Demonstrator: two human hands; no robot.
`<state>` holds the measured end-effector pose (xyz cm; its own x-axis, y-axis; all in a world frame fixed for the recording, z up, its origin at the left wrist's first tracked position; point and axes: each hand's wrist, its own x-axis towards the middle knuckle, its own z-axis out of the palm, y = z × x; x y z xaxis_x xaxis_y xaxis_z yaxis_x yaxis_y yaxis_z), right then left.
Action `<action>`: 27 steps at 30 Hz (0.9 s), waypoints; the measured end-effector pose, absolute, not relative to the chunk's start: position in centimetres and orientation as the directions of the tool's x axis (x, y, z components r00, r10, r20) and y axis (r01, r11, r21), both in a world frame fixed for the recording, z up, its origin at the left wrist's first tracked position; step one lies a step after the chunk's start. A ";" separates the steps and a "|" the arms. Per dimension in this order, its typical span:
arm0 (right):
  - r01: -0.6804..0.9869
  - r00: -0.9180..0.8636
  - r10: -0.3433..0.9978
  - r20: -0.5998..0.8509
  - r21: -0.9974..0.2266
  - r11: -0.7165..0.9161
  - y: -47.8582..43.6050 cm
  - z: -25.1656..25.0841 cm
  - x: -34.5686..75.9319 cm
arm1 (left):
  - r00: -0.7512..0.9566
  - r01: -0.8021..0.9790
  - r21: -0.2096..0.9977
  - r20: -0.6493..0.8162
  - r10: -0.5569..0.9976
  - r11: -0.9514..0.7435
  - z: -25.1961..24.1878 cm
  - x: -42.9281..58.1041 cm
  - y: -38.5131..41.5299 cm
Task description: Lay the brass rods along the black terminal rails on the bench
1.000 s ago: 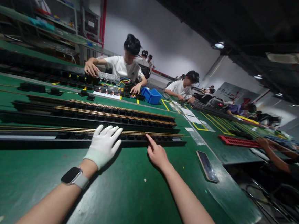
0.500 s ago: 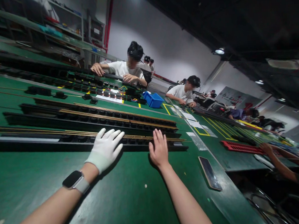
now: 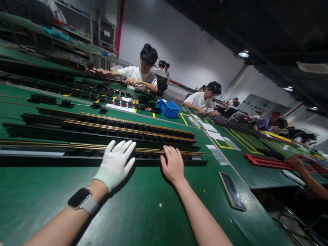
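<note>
A long black channel-shaped rail point(image 3: 78, 158) lies nearest to me across the green table, with thin brass-coloured rods point(image 3: 152, 151) running along its top. My left hand point(image 3: 116, 161), in a white glove, rests over the rail's near edge with fingers outstretched and apart. To its right, my bare right hand point(image 3: 173, 164) lies over the same rail near its right end, fingers slightly bent and close together, thumb apart. Neither hand is wrapped round anything. Just behind is another black rail point(image 3: 96, 133) with brass-coloured rods point(image 3: 119, 127) on it.
A smartphone point(image 3: 232, 190) lies on the green table point(image 3: 149, 222) at right. Beyond the rails are a blue bin point(image 3: 169, 108) and small black blocks point(image 3: 43, 99). Co-workers sit across the table; at far right, another person's hands touch a red slotted part point(image 3: 266, 160).
The fingers of my right hand have bent a little and drawn back toward me. My left hand has stayed in place. The co-worker across has shifted both hands to the left.
</note>
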<state>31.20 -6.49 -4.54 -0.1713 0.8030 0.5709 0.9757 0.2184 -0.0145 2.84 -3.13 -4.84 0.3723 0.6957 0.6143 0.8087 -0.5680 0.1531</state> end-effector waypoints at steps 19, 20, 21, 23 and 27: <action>0.972 -0.180 0.785 0.593 -0.015 0.234 -6.7 -4.3 31.3 | 0.381 0.833 0.118 0.584 0.716 -0.540 -4.7 3.2 -3.6; 0.974 -0.173 0.779 0.603 -0.013 0.226 -6.7 -4.3 31.4 | 0.383 0.833 0.117 0.584 0.716 -0.541 -4.7 3.2 -3.6; 0.976 -0.165 0.775 0.610 -0.011 0.216 -6.7 -4.3 31.4 | 0.383 0.832 0.118 0.584 0.716 -0.541 -4.7 3.2 -3.6; 0.980 -0.155 0.776 0.611 -0.008 0.201 -6.7 -4.3 31.6 | 0.380 0.831 0.125 0.583 0.718 -0.542 -4.8 3.2 -3.6; 0.980 -0.148 0.799 0.582 -0.020 0.196 -6.6 -4.7 31.8 | 0.375 0.825 0.145 0.582 0.722 -0.546 -4.8 3.2 -3.6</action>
<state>31.77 -6.60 -4.70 -0.1480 0.7993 0.5825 0.9803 0.1963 -0.0204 3.17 -3.59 -4.77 0.3752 0.7216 0.5818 0.8254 -0.5458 0.1446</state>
